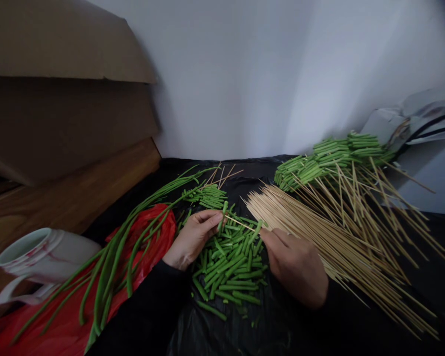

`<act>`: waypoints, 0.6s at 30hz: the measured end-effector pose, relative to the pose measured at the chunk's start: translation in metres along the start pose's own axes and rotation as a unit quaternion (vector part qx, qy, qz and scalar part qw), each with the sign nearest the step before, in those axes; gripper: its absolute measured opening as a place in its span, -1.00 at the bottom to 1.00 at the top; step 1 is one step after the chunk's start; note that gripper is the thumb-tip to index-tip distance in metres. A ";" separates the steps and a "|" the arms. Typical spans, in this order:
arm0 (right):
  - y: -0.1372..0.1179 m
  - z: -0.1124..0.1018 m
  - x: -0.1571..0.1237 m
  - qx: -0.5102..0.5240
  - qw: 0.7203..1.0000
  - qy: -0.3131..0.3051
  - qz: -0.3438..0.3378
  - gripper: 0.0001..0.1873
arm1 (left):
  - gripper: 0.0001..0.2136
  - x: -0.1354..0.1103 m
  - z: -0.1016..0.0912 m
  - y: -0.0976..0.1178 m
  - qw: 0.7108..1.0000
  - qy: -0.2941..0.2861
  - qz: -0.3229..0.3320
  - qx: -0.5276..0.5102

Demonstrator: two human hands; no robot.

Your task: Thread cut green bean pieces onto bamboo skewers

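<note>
In my left hand a short piece of green bean is pinched, at the pointed end of a thin bamboo skewer. My right hand is closed around the skewer farther along, next to another bean piece that seems to sit across it. Both hands hover over a loose pile of cut green beans. To the right lies a thick bundle of bare skewers. Behind the left hand, a small group of skewered beans rests on the black plastic sheet.
Long uncut beans lie over a red plastic bag at left, beside a white mug. A cardboard box stands behind them. Stacked skewered beans sit at the back right, near a white wall.
</note>
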State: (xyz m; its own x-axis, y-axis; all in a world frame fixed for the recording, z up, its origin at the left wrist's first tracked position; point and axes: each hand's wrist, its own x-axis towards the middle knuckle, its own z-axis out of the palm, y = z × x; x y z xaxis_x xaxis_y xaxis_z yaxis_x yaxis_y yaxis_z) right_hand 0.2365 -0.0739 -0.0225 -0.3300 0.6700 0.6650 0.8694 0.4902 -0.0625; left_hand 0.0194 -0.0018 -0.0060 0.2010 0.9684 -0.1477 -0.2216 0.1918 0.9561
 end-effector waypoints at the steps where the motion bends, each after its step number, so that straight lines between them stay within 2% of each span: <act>1: 0.000 0.000 0.000 0.001 1.000 -0.001 0.001 -0.76 | -0.80 0.000 0.001 0.001 1.000 0.005 -0.002 -0.007; 18: -0.004 -0.001 -0.001 0.003 1.000 0.012 0.008 -0.74 | -0.83 -0.002 0.004 0.000 0.999 -0.034 -0.002 -0.011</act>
State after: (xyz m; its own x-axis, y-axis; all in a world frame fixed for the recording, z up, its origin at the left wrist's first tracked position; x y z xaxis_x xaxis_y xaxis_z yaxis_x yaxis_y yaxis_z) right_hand 0.2341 -0.0770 -0.0225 -0.3074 0.6635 0.6821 0.8720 0.4834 -0.0772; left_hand 0.0228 -0.0045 -0.0043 0.2665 0.9546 -0.1328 -0.2407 0.1993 0.9499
